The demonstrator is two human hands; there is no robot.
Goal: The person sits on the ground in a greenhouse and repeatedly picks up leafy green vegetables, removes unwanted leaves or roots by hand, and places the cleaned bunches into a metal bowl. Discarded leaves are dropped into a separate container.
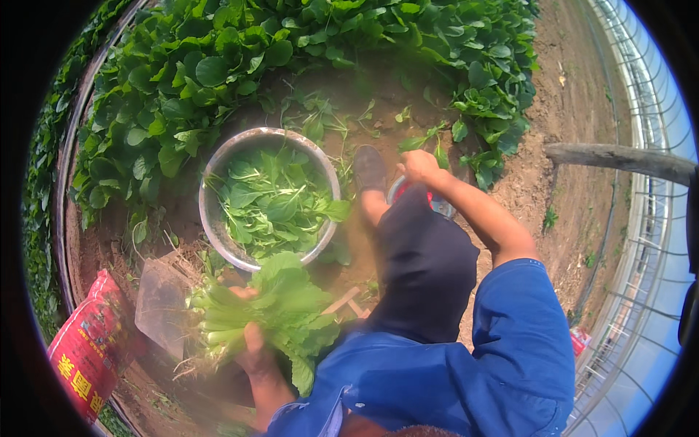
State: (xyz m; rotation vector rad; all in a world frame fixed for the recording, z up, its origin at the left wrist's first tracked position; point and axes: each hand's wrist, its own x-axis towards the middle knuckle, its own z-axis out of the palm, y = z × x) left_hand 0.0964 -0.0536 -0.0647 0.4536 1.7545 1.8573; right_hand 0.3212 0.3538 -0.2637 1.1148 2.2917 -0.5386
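Observation:
My left hand (254, 341) is closed around a thick bunch of leafy greens (292, 311), with its pale stems and stringy roots toward the left. Just beyond the bunch, a round metal basin (203, 202) holds loose green leaves (273, 199). My right hand (419, 165) is past my knee with its fingers curled, over the edge of a small bucket (443, 207) with something red inside. Small leafy plants (437, 145) lie close to those fingers. Whether the right hand grips anything is hidden.
Dense leafy crop (218, 71) grows ahead and left. A red printed bag (90, 344) stands at left, beside a greyish flat sheet (161, 308). A wooden pole (617, 158) juts in from the right, before the greenhouse frame (650, 218). My shoe (370, 166) is between basin and bucket.

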